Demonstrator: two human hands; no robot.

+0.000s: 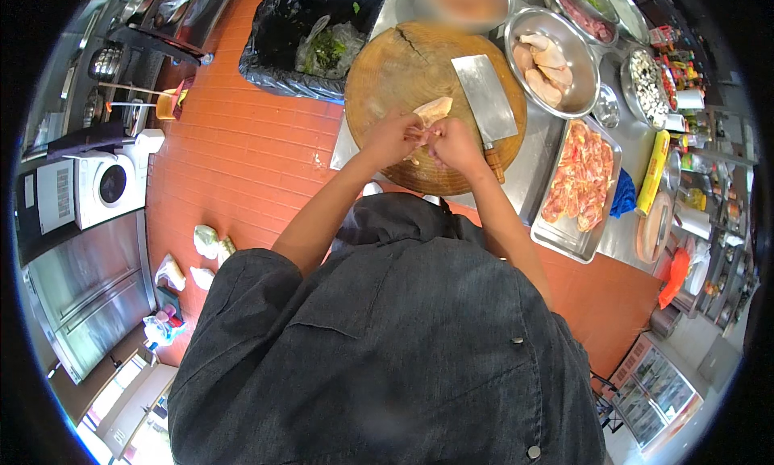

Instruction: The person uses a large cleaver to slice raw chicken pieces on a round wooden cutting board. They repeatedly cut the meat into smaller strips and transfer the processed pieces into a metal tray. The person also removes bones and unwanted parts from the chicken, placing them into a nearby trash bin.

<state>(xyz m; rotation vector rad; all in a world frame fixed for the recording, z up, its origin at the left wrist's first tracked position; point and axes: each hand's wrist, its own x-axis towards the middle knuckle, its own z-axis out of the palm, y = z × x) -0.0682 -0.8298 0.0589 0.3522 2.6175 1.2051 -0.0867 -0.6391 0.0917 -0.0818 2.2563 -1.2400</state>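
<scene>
A pale piece of raw chicken (434, 109), skin on, lies over a thick round wooden chopping block (387, 66). My left hand (392, 137) grips its near end from the left. From the right, my right hand (453, 143) has its fingers curled tightly at the same end, close against the left fingers. What exactly lies between the fingertips is partly hidden. Beside my right hand a cleaver (485, 99) rests flat on the block, its wooden handle (494, 163) pointing towards me. Small scraps of meat show on the wood below my hands.
A steel bowl (585, 72) with raw chicken pieces stands right of the block. Nearer is a metal tray (583, 250) of reddish marinated meat (579, 178). A black-lined bin (272, 54) adjoins the block's left side. Several other food bowls, a yellow box (653, 172) and a blue cloth (623, 194) sit further right.
</scene>
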